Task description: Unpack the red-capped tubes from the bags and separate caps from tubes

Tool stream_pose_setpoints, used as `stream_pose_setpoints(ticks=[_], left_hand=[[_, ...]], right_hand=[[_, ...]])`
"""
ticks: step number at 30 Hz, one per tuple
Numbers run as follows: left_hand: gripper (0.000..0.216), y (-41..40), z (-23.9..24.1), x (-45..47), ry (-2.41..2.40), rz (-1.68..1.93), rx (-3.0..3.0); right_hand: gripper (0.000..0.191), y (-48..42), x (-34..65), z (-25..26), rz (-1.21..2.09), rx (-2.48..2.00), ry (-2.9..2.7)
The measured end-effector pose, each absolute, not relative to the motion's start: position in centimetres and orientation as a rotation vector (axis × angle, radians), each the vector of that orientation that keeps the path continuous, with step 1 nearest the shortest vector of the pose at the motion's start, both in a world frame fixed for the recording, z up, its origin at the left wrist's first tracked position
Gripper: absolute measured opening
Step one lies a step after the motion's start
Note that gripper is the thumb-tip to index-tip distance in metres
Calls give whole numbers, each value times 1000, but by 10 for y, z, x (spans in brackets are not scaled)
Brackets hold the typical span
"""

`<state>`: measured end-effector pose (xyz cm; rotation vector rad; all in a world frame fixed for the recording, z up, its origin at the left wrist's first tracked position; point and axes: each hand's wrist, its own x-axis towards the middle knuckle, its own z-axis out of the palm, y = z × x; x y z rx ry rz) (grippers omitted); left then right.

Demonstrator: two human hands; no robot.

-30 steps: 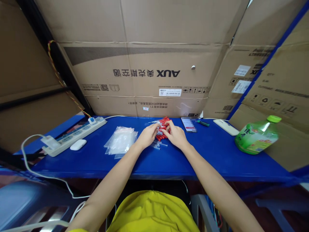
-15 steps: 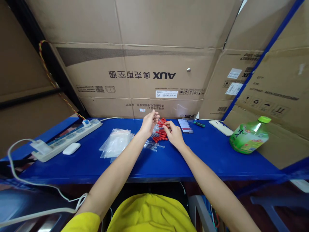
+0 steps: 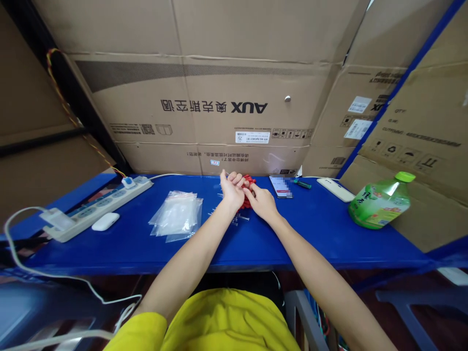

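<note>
My left hand point(image 3: 233, 190) is turned palm up over the blue table point(image 3: 307, 234), its fingers curled in. My right hand point(image 3: 262, 201) is closed beside it, thumb and fingertips meeting the left fingers. What either hand holds is hidden between them. Behind and beneath the hands lies a pile of clear thin tubes with red caps point(image 3: 249, 179), largely covered. Several clear tubes point(image 3: 241, 218) stick out below the left wrist. To the left of my left hand is a stack of clear zip bags point(image 3: 177, 214).
A white power strip point(image 3: 106, 207) and a white earbud case point(image 3: 106, 222) are at the left. A phone point(image 3: 281, 186), a green screwdriver point(image 3: 302, 184), a white power bank point(image 3: 334, 189) and a green bottle point(image 3: 380, 202) stand or lie to the right. Cardboard point(image 3: 226, 78) walls the back.
My left hand has shifted slightly right and down and rolled palm up, closing against my right hand. It now covers more of the red-capped tubes. The view has tilted slightly.
</note>
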<state>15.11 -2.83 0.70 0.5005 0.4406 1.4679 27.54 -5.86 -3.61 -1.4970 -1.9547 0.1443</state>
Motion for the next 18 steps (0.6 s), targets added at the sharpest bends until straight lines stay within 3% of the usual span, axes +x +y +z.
stream_pose_setpoints(ticks=[9, 18], left_hand=[[55, -28, 6, 139, 499, 1510, 524], [43, -23, 13, 129, 536, 1602, 364]], right_hand=[[30, -63, 272, -34, 203, -1328, -2058], [32, -74, 273, -26, 211, -1261, -2093]])
